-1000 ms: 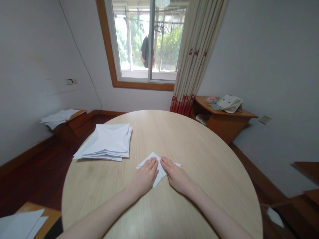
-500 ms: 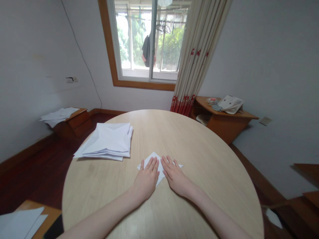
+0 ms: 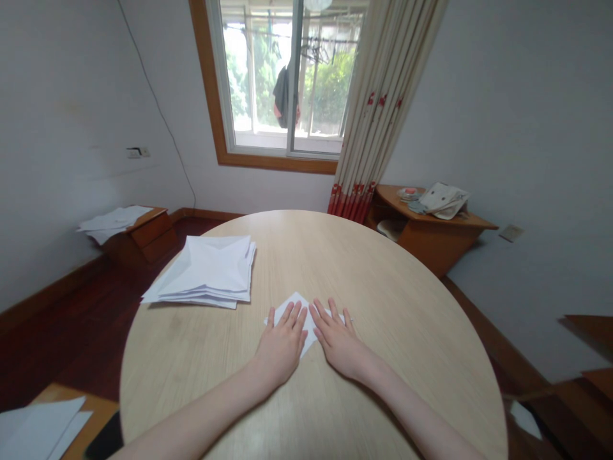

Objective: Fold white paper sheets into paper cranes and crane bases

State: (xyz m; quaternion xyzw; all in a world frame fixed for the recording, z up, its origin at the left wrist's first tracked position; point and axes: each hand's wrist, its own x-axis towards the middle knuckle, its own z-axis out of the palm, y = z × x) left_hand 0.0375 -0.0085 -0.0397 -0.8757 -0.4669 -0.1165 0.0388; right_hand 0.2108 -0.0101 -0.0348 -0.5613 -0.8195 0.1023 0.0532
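A small folded sheet of white paper lies on the round wooden table, one corner pointing away from me and one toward me. My left hand rests flat on its left half, fingers stretched out. On the right half lies my right hand, also flat, its fingers spread a little wider. Both palms hide much of the paper, so its folds are hard to make out. Between the hands a strip of the white surface shows.
A stack of creased white paper sits at the table's left. More sheets lie on a low wooden cabinet and at the lower left. A corner shelf holding a cloth bag stands at the back right.
The fingers of my right hand have spread slightly further apart. My left hand has hardly moved, and the paper stays in place.
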